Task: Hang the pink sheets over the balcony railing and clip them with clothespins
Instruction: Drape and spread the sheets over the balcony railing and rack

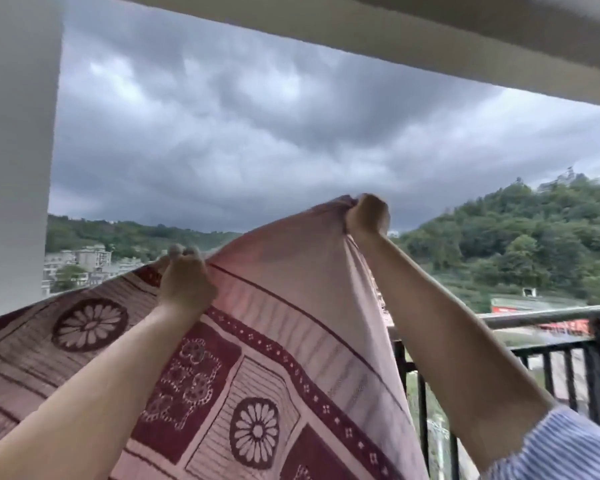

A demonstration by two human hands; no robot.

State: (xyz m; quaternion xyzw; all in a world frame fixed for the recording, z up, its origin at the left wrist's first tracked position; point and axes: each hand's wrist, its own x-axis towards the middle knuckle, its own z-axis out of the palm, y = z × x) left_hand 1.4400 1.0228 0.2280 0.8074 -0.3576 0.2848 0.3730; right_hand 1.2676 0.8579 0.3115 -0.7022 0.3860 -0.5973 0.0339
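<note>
A pink sheet (284, 306) with dark red flower and square patterns is held up in front of me, spread across the lower left of the view. My left hand (186, 278) grips its top edge near the middle. My right hand (366, 214) is raised higher and clenches a bunched corner of the same sheet. The balcony railing (551, 315), a grey top rail over black bars, shows at the lower right, below and beyond my right arm. The sheet hides the rest of the railing. No clothespins are visible.
A white pillar (14, 150) stands at the left and a white ceiling beam (430, 39) runs across the top. Beyond the railing lie green hills, distant buildings and a dark cloudy sky.
</note>
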